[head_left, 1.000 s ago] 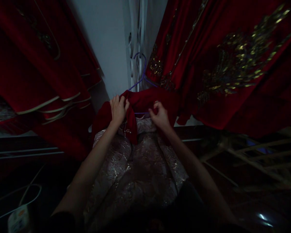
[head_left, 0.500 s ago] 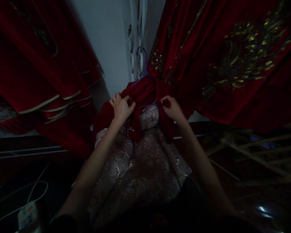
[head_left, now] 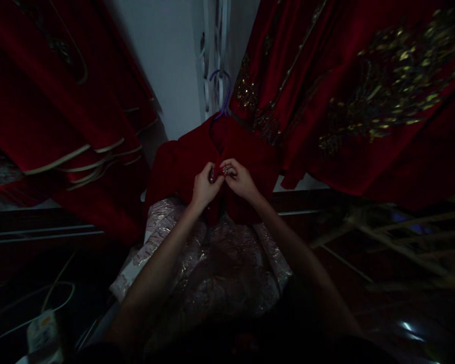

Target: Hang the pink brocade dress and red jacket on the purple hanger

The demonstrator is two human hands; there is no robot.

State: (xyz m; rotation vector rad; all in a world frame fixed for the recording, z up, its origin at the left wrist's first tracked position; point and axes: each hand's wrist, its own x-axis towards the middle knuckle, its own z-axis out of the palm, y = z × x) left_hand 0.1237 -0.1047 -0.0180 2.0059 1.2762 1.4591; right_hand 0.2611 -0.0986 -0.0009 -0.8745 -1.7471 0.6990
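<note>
A short red jacket hangs on a purple hanger, over a pale, shiny patterned dress. My left hand pinches the jacket's front edge near the middle of the chest. Right beside it, my right hand is closed on the opposite front edge, so that the two edges come together between my fingertips. Small bead-like spots show at the fingers, too dark to make out whether they belong to the jacket. Below my hands the fronts part slightly.
Red garments with pale trim hang at left; a red garment with gold sequins hangs at right. A white metal scroll rack stands behind the hanger. Wooden slats lie low right, a power strip with cords low left.
My hands have come together from the jacket's two sides to its middle front. The jacket's fronts, spread and bunched before, now lie over the dress top and cover it.
</note>
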